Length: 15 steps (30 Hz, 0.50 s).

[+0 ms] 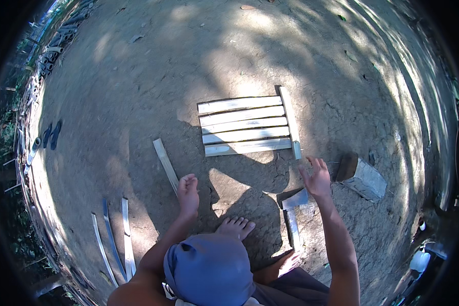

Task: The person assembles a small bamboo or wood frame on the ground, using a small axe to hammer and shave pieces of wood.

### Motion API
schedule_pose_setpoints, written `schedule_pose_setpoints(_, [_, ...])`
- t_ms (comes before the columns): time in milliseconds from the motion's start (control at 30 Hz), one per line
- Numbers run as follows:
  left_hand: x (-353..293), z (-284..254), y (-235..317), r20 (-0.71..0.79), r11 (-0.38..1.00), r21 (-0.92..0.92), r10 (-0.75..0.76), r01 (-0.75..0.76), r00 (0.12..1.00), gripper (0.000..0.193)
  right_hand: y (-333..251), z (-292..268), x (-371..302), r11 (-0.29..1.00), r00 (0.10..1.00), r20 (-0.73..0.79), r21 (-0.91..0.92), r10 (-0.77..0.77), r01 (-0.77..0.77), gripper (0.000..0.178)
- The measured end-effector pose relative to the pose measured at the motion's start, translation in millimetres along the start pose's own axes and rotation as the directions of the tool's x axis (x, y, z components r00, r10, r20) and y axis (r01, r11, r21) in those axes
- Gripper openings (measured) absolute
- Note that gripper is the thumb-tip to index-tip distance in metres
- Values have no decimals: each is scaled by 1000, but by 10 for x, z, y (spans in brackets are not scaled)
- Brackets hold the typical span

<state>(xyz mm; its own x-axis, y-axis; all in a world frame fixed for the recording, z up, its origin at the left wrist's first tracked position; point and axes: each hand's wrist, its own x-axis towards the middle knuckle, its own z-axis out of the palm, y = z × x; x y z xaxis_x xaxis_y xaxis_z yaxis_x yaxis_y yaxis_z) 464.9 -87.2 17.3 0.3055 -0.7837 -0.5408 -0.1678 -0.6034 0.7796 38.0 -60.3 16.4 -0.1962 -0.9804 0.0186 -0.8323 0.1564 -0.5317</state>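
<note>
i'm outdoors, in a bare-earth yard used as a rough woodworking spot. the ground (137, 76) under me is packed, cracked dirt, dappled with sun and leaf shadow, with a few dry leaves on it. split bamboo slats (242, 125) lie side by side on the dirt, a loose slat (166, 164) lies near them, and more thin strips (112, 245) lie off to my left. a hatchet (292, 206) and a stone block (364, 178) sit straight on the soil. cut bamboo tubes (56, 46) are stacked along the far edge, by green plants. sandals (52, 134) lie on the dirt, and my feet (234, 227) are bare.
</note>
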Motion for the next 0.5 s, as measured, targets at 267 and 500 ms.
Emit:
schedule_pose_setpoints(267, [231,1450,329,691,720,-276,-312,637,652,47,200,652,1226,816,830,268,196,489,-544,66])
schedule_pose_setpoints(500, [97,1593,149,604,683,-555,-63,476,794,54,-535,582,191,473,761,228,666,607,-577,59])
